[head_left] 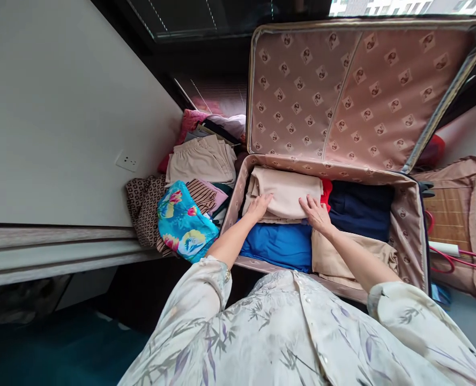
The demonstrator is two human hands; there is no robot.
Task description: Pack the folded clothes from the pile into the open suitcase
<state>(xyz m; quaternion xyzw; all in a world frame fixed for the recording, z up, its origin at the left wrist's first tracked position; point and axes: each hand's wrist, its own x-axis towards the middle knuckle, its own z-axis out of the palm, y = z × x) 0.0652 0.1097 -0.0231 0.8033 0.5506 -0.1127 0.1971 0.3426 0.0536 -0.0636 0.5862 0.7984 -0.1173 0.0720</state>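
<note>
A folded cream garment [288, 187] lies at the far left inside the open suitcase [413, 230]. My left hand [259, 208] rests on its left front part, fingers stretched out. On its right front edge lies my right hand [317, 214], fingers spread. Neither hand grips the cloth. Red cloth [325, 194] peeks out just right of the cream garment. Folded navy clothing [358, 209] fills the back right. Blue clothing [278, 246] is at the front left, and folded beige clothing [342, 246] sits at the front right, partly covered by my right forearm.
The patterned suitcase lid [342, 96] stands raised behind. To the left are piled clothes, with beige shorts [201, 158] and a blue floral cloth [187, 222]. A wall socket [127, 161] is beyond. At right lie a fringed mat [451, 209] and a pink cord [473, 258].
</note>
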